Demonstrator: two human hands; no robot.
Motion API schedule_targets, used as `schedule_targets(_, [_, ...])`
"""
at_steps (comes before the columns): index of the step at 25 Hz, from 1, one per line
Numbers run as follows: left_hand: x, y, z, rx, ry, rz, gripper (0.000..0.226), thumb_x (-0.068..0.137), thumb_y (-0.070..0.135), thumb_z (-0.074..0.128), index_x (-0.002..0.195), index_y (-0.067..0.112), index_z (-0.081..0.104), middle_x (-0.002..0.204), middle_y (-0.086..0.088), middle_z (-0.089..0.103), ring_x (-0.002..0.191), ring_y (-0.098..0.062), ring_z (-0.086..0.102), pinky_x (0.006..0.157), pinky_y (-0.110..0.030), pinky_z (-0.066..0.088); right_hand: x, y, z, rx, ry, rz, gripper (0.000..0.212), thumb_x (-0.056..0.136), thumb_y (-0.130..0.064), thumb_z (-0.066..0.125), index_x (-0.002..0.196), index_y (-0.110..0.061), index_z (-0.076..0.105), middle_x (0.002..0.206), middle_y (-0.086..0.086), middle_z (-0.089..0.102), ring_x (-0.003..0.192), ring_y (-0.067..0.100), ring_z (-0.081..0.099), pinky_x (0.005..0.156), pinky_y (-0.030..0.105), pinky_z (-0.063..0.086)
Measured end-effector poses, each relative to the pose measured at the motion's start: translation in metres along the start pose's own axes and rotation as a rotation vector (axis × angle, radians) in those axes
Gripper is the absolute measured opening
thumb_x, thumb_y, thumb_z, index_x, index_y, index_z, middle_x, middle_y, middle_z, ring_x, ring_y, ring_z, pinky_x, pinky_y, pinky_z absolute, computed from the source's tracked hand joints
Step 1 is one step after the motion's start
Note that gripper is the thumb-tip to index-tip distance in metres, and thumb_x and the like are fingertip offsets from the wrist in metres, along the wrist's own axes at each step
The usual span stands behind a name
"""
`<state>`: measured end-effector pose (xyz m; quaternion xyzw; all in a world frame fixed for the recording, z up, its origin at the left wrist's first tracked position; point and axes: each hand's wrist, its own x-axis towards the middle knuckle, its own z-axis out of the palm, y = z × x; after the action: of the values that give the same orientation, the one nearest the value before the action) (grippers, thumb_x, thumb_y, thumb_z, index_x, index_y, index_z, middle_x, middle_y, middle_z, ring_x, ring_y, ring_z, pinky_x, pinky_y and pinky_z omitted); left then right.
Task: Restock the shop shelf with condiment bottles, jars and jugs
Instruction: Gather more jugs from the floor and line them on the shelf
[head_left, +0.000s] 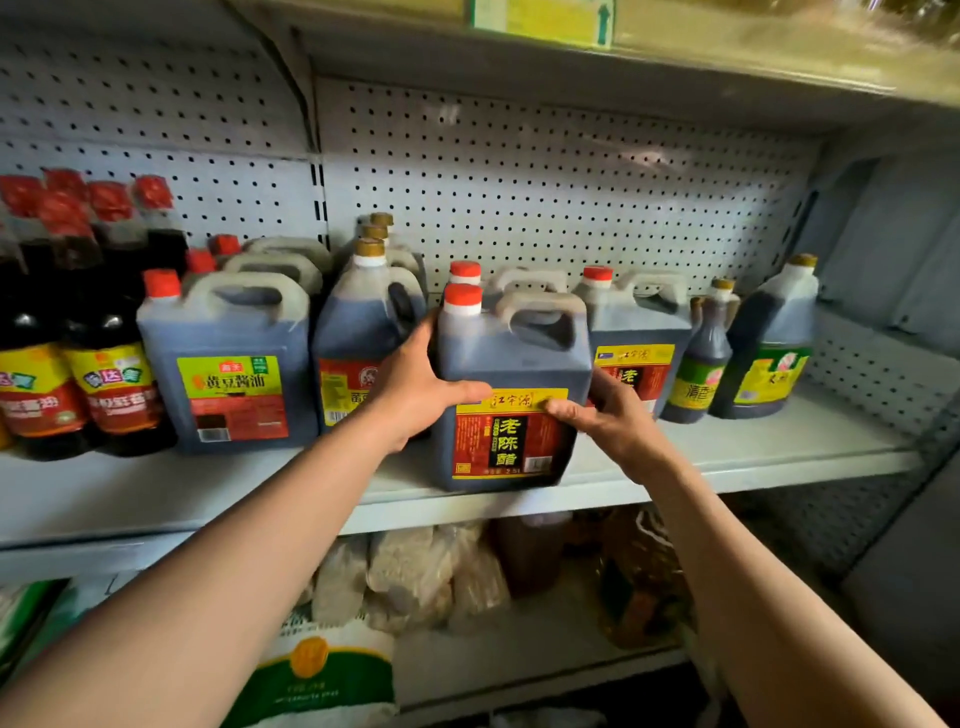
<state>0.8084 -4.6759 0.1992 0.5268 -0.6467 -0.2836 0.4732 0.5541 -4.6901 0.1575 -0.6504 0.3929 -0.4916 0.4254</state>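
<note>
- Dark vinegar jug (511, 384), a squarish plastic one with a red cap, moulded handle and red-and-yellow label, sits at the front edge of the white metal shelf (779, 447), pretty much dead centre of the view.
- Left hand (423, 387) is wrapped round the jug's 9 o'clock side, thumb lying across the front just above the label, fingers curled behind where I can't see them.
- Right hand (610, 415) grips the 3 o'clock side, thumb pressed on the label's yellow top strip, the other fingers bent round the edge. So both hands have a proper hold on it.
- Jug looks tipped a bit, bottom corner at about 5 o'clock lifted or hanging past the shelf lip, hard to say which.
- Behind it at 12 o'clock is a second red-capped jug (467, 273), and at 2 o'clock a matching labelled jug (636, 332).
- At 9 o'clock: a gold-capped round jug (363, 322), then a big soy sauce jug with a green-and-red label (228, 364), then tall dark bottles with red caps (67, 312).
- At 3 o'clock: a small slim gold-capped bottle (704, 353) and a green-labelled dark jug (769, 343).
- White pegboard back panel (545, 176) runs behind everything.
- Lower shelf at 6 o'clock holds blurry bags (415, 577).
</note>
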Motion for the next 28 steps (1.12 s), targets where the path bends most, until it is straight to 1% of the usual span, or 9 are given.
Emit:
schedule_targets(4, [0.001,0.002,-0.001,-0.035,-0.025,-0.04,0.106,0.065,0.016,0.09,0.15,0.038,0.029,0.126,0.013,0.057,0.115,-0.012,0.055,0.094,-0.032,0.048,0.004,0.006,-0.001,0.047,-0.028,0.006,0.055,0.076,-0.026,0.076,0.128,-0.019,0.06,0.122,0.0,0.072,0.115,0.018,0.067,0.092,0.032,0.057])
schedule_targets(6, [0.003,0.002,0.0,-0.028,-0.013,-0.06,0.106,0.065,0.018,0.09,0.149,0.039,0.03,0.128,0.012,0.058,0.117,-0.015,0.056,0.098,-0.037,0.049,0.006,0.006,-0.001,0.073,-0.04,0.005,0.048,0.076,-0.024,0.075,0.123,-0.021,0.062,0.115,-0.002,0.074,0.111,0.017,0.069,0.086,0.029,0.058])
schedule_targets(11, [0.003,0.005,0.003,0.007,0.012,-0.114,0.122,0.039,0.048,0.09,0.144,0.049,0.027,0.135,0.009,0.059,0.12,-0.017,0.058,0.1,-0.045,0.05,0.009,0.007,-0.002,0.062,-0.057,-0.008,0.053,0.077,-0.026,0.073,0.127,-0.016,0.06,0.112,-0.005,0.075,0.105,0.013,0.071,0.082,0.025,0.057])
schedule_targets(13, [-0.001,0.007,0.003,0.056,0.002,-0.118,0.122,0.045,0.045,0.092,0.147,0.046,0.025,0.138,0.008,0.057,0.122,-0.018,0.056,0.102,-0.044,0.049,0.008,0.007,-0.003,0.037,-0.061,-0.013,0.059,0.078,-0.031,0.074,0.133,-0.017,0.057,0.117,-0.005,0.073,0.109,0.014,0.069,0.086,0.028,0.058])
schedule_targets(16, [-0.008,0.018,0.004,0.244,0.046,-0.046,0.115,0.06,0.032,0.092,0.152,0.031,0.023,0.149,0.002,0.046,0.133,-0.021,0.047,0.108,-0.039,0.041,0.0,0.01,0.0,-0.013,-0.051,-0.034,0.062,0.08,-0.036,0.074,0.137,-0.021,0.054,0.121,-0.006,0.071,0.111,0.011,0.068,0.092,0.032,0.058])
schedule_targets(18, [-0.01,0.029,0.006,0.415,0.092,0.062,0.126,0.062,0.03,0.092,0.157,0.022,0.009,0.163,-0.003,0.019,0.148,-0.022,0.023,0.116,-0.036,0.029,-0.008,0.016,0.005,-0.029,-0.04,-0.042,0.064,0.081,-0.035,0.076,0.139,-0.025,0.052,0.121,-0.005,0.071,0.111,0.012,0.068,0.092,0.034,0.057])
schedule_targets(20, [-0.013,0.033,0.009,0.473,0.091,0.111,0.136,0.065,0.026,0.091,0.156,0.019,-0.01,0.165,-0.001,-0.002,0.151,-0.019,0.005,0.121,-0.035,0.018,-0.014,0.024,0.012,-0.066,-0.004,-0.044,0.071,0.079,-0.036,0.081,0.141,-0.029,0.048,0.116,-0.005,0.072,0.106,0.014,0.069,0.087,0.035,0.059])
schedule_targets(24, [-0.016,0.027,0.011,0.424,0.07,0.148,0.145,0.065,0.024,0.091,0.15,0.03,-0.027,0.165,-0.006,0.001,0.151,-0.028,0.009,0.119,-0.041,0.024,-0.018,0.028,0.02,-0.177,0.098,-0.067,0.078,0.074,-0.027,0.088,0.141,-0.026,0.047,0.101,-0.007,0.073,0.084,0.002,0.068,0.074,0.028,0.059])
schedule_targets(28, [-0.01,0.029,0.005,0.602,0.05,0.217,0.15,0.058,0.033,0.093,0.151,0.03,-0.025,0.165,-0.008,0.005,0.15,-0.03,0.012,0.118,-0.04,0.023,-0.014,0.031,0.022,-0.204,0.151,-0.073,0.079,0.074,-0.029,0.087,0.142,-0.024,0.048,0.098,-0.01,0.073,0.081,-0.001,0.067,0.072,0.024,0.059])
